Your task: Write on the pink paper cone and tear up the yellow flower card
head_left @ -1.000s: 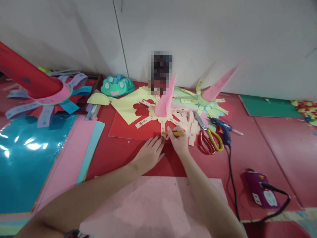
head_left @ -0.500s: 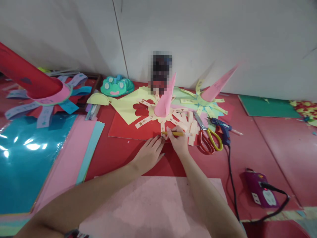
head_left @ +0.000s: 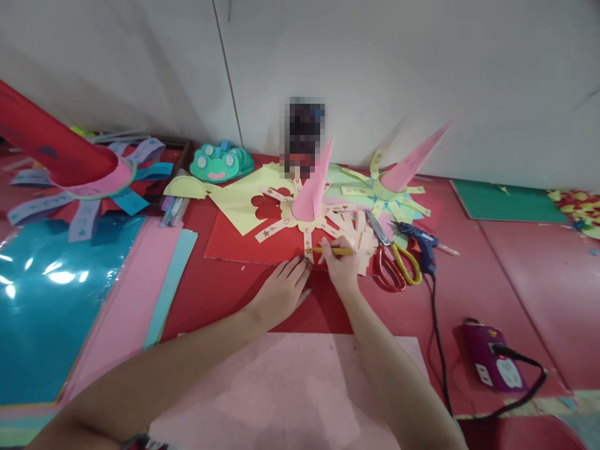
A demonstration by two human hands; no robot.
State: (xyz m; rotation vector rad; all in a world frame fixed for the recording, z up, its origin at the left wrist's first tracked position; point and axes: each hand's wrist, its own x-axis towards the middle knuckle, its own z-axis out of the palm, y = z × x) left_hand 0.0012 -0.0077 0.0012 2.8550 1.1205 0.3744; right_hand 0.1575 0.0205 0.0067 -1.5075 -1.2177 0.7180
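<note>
Looks mostly done imo, lettered strips [head_left: 269, 232] around the pink cone [head_left: 309, 201] over the red sheet [head_left: 234, 242], no clear star on the right-front strip [head_left: 334, 230], right hand [head_left: 341, 267] pinching a yellow pen [head_left: 339, 251] near the front strip [head_left: 307, 240], left hand [head_left: 281, 290] lying flat, uncurled.

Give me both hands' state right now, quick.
Left hand: open, palm down, at the near end of a paper strip.
Right hand: closed, holding a yellow pen.
</note>
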